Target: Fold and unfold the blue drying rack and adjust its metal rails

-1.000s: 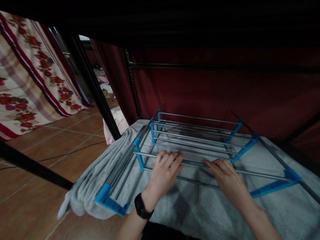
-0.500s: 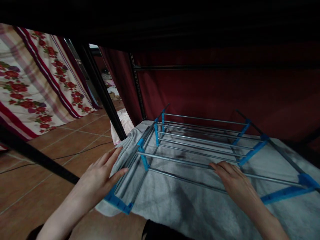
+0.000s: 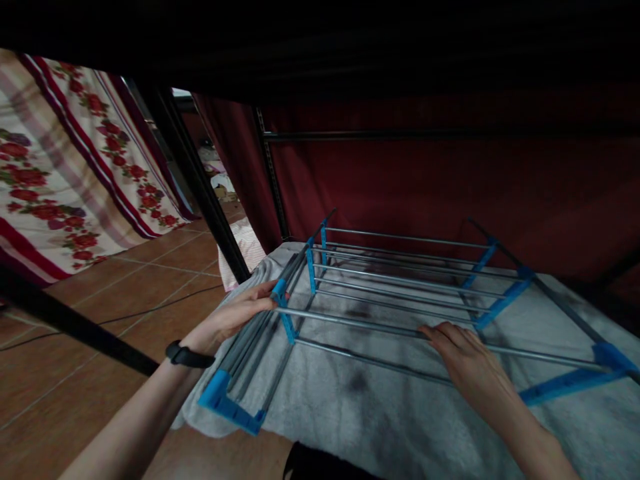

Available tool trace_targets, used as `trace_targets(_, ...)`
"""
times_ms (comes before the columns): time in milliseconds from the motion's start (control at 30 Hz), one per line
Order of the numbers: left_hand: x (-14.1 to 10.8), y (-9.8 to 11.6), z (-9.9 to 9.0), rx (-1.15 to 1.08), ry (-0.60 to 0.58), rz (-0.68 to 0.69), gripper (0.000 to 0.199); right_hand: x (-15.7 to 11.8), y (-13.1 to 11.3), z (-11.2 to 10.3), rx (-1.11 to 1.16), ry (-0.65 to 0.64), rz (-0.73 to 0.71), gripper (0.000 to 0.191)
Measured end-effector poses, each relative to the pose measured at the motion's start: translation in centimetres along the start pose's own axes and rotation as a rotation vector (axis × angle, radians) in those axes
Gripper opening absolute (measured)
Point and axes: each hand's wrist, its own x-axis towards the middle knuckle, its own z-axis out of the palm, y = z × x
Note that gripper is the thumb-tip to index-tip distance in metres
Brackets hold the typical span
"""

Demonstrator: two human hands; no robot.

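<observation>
Resting on the grey blanket (image 3: 380, 427), the metal rack (image 3: 380, 275) is spread beneath a dark overhead structure, with the red curtain (image 3: 425, 180) hung behind it and the black post (image 3: 205, 187) standing beyond its left side. The front rod (image 3: 350, 321) is gripped from above by the right hand (image 3: 457, 343), whose fingers are curled over it about midway along; that spot is probably chosen because the rod can be steadied there without its being tipped toward either end. By the left hand (image 3: 247, 308), the blue bracket (image 3: 287, 323) at the rod's left end is touched, its fingers being partly hidden behind the plastic; whether it is clamped there or only laid against the joint cannot be told. The joint seems to be favoured since rod and side frame are brought together at that point. The grey side bars (image 3: 239, 353) are passed over by the left forearm, on which a black wristband (image 3: 189, 355) is worn. At the far right, the rod's other end is carried by the right-hand bracket (image 3: 565, 387), touched by neither hand. By the blanket a soft, yielding support is offered, so some rocking of the frame might be expected, which may explain the two well-separated points of contact.
</observation>
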Motion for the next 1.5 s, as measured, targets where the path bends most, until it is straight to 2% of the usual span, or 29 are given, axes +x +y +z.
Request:
trace_targets(200,1.1,-1.5,-0.7,0.040,0.084,0.038,0.068,-0.2,0.1,0.4,0.003,0.018,-0.007,0.046)
trace_targets(433,1.6,-3.3,-1.7,-0.175,0.023,0.030,0.070,0.2,0.7,0.5,-0.004,0.028,0.038,0.039)
trace_targets(600,1.8,-3.2,-2.1,-0.098,0.040,0.090,0.063,0.7,1.3,0.7,-0.012,0.026,0.061,0.036)
trace_targets(733,1.8,-2.9,-1.8,-0.029,0.039,0.084,0.069,0.6,1.4,1.2,-0.036,0.019,0.055,0.039)
trace_targets(933,2.0,-3.3,-1.7,-0.210,0.056,0.088,0.085,0.4,1.4,1.6,-0.042,0.035,0.039,0.039)
trace_targets(1033,2.1,-3.1,-1.3,-0.300,0.113,0.122,0.082,0.4,1.3,1.6,-0.032,0.040,0.037,0.036)
trace_targets(1200,2.7,-2.8,-0.6,-0.270,0.155,0.086,0.074,0.6,1.1,1.1,0.006,0.024,0.069,0.035)
trace_targets(1333,3.7,-3.2,-0.7,-0.354,0.162,0.129,0.076,1.3,0.1,0.4,0.051,0.047,0.077,0.037)
trace_targets(1500,4.3,-3.6,-0.7,-0.360,0.213,0.128,0.073,3.8,-3.4,-0.3,0.084,0.066,0.042,0.039)
